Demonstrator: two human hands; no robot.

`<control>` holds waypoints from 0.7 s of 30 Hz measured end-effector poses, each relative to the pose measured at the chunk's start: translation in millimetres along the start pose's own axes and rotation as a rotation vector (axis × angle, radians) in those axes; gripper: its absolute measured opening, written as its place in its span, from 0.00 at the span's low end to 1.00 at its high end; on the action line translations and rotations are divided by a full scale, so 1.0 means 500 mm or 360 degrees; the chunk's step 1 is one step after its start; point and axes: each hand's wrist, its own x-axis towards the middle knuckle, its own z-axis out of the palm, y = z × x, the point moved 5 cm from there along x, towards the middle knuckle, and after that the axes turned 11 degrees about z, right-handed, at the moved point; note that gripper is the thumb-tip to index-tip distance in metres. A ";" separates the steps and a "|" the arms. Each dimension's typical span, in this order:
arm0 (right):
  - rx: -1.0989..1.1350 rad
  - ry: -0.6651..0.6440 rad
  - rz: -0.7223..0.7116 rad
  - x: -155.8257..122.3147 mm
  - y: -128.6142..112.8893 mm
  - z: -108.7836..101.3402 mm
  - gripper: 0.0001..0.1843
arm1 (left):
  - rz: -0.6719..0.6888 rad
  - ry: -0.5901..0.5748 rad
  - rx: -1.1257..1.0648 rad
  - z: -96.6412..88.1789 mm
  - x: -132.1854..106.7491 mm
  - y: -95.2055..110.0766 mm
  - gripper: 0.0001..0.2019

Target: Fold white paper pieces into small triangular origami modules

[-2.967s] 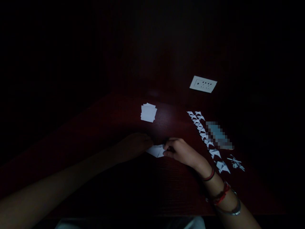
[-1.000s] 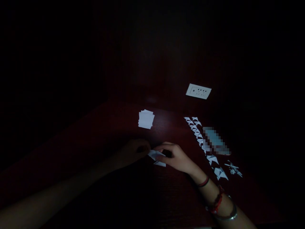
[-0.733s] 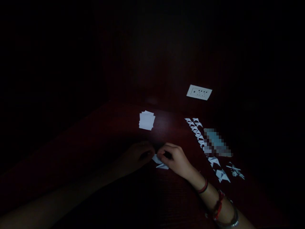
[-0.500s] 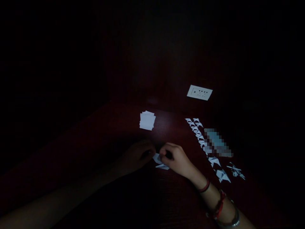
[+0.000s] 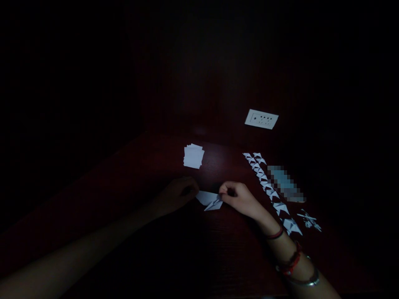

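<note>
A partly folded white paper (image 5: 209,200) is stretched between my two hands over the dark red table. My left hand (image 5: 182,193), in deep shadow, pinches its left corner. At the right end, my right hand (image 5: 240,197) grips the paper between thumb and fingers; bracelets circle that wrist. A raised fold runs slantwise near the paper's right half. Beyond the hands lies a stack of white paper squares (image 5: 193,157). To the right, folded paper pieces (image 5: 263,180) form a slanting row, with larger ones at the near end.
Right of the row lies a pixelated flat object (image 5: 286,184). Nearer me is a small heap of thin white strips (image 5: 310,220). A white socket panel (image 5: 261,119) is on the dark wall behind the table (image 5: 149,166). The surroundings are very dark.
My hands have moved apart, the right one to the right and the left one slightly left. More of the paper shows between them, spread wider than before.
</note>
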 end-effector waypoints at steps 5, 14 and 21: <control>0.0042 0.0047 -0.0106 -0.002 -0.013 0.007 0.04 | 0.0063 -0.0016 0.0025 0.002 0.001 0.008 0.05; 0.0066 0.0003 -0.0182 -0.007 -0.021 0.018 0.05 | 0.0126 -0.0021 -0.0002 0.008 -0.001 0.027 0.05; 0.0185 -0.0084 -0.0011 -0.002 -0.005 0.023 0.04 | 0.0080 -0.0054 0.0067 -0.020 0.000 0.005 0.05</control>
